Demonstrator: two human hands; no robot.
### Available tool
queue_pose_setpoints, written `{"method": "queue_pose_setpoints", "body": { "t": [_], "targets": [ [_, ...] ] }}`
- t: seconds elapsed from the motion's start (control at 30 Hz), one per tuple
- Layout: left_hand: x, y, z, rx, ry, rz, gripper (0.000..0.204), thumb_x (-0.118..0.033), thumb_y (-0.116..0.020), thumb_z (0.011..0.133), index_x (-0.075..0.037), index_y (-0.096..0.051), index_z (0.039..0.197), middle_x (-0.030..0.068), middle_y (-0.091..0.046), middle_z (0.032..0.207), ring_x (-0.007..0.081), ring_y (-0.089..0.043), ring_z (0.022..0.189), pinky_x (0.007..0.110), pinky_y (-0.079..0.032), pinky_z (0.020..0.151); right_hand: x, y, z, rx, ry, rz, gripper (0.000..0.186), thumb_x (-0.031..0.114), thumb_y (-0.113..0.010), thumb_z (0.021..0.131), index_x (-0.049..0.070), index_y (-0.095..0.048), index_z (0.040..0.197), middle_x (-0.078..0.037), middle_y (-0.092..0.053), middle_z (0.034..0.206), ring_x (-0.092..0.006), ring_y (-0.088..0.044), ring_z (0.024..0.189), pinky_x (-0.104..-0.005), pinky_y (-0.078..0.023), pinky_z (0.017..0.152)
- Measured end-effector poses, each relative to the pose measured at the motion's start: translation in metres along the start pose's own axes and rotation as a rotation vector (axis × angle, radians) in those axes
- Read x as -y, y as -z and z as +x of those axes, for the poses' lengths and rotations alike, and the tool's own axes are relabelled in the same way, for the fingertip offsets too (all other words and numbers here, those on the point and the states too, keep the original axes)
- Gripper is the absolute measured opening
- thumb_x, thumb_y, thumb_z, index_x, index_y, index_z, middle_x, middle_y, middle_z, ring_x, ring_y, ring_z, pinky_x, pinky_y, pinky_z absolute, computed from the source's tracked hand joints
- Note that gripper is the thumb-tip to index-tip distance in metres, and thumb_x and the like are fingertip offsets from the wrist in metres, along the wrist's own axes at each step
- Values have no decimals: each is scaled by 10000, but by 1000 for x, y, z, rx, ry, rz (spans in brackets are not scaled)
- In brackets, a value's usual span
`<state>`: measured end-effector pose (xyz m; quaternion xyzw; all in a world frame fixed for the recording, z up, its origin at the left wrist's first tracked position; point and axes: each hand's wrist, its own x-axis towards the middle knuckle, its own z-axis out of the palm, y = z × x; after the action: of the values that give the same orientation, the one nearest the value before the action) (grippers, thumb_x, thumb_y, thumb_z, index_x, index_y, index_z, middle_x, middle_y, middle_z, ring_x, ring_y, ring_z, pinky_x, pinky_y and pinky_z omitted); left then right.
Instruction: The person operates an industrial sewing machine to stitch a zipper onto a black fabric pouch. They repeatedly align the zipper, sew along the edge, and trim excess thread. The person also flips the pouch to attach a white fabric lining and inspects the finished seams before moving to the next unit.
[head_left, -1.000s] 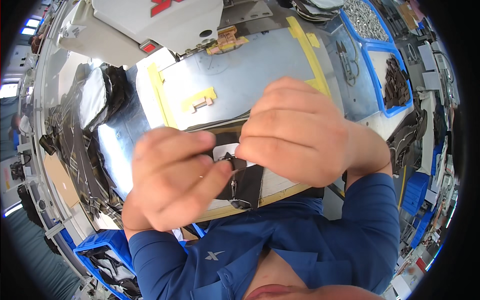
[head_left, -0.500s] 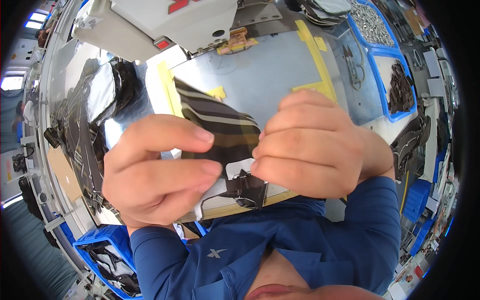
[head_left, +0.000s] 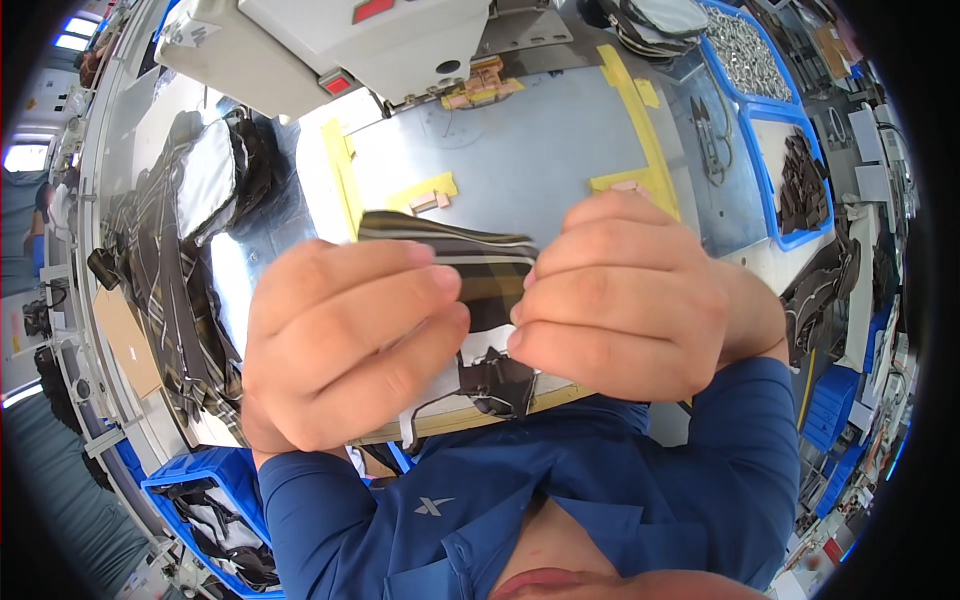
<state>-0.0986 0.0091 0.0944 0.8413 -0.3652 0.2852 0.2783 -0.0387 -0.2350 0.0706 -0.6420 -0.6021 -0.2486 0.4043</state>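
Between my two hands, a striped brown fabric piece is held up over the front of the work table. My left hand is closed, its fingertips pressed together on the cloth's left side. The closed fingers of my right hand pinch the right edge. The cloth's upper edge is bent over. Below it hangs a dark strap with a buckle-like fitting, close to the table's front edge. The fingertips partly hide the cloth.
A white sewing machine stands at the far side. Yellow tape marks the table plate. Scissors lie at right near blue bins of metal parts and brown pieces. Striped fabric is heaped at left above a blue crate.
My left thumb and fingers have come together on the cloth, and the hand has moved right. The cloth's raised upper left corner has dropped and folded over. The right hand has hardly moved.
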Motion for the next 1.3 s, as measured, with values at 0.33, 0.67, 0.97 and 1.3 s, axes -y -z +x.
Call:
{"method": "queue_pose_setpoints", "body": {
  "t": [0.33, 0.67, 0.97, 1.3],
  "targets": [
    [9, -5, -5, -3, -89, -166, 227, -47, -798, 731, -6, -773, 953, 152, -754, 1077, 297, -776, 862, 343, -621, 642, -1, 2, 1, 24, -4, 43, 119, 80, -764, 814, 19, -747, 915, -86, -719, 888, -238, -676, 778, -346, -492, 630],
    [0, -11, -9, -32, 3, -235, 202, 48, -822, 726, -12, -748, 904, 125, -771, 1049, 295, -776, 802, 342, -615, 639, -2, 3, 1, 26, -16, 84, 145, 92, -766, 811, 13, -751, 931, -95, -720, 906, -248, -676, 784, -355, -507, 638],
    [25, -19, -5, 46, 25, -597, 151, -147, -774, 859, -9, -791, 918, 175, -761, 976, 338, -762, 814, 386, -623, 698, -6, 4, -1, 17, -62, 101, 145, 60, -767, 819, -7, -745, 946, -121, -705, 918, -269, -686, 776, -373, -535, 626],
    [26, -35, -22, -41, -48, -466, 269, -219, -806, 920, 19, -778, 1043, 161, -764, 1010, 332, -752, 897, 424, -610, 760, -9, -3, -8, -36, -25, 131, 216, 68, -745, 813, -43, -720, 997, -125, -666, 904, -259, -654, 745, -381, -548, 658]
  ]
}}
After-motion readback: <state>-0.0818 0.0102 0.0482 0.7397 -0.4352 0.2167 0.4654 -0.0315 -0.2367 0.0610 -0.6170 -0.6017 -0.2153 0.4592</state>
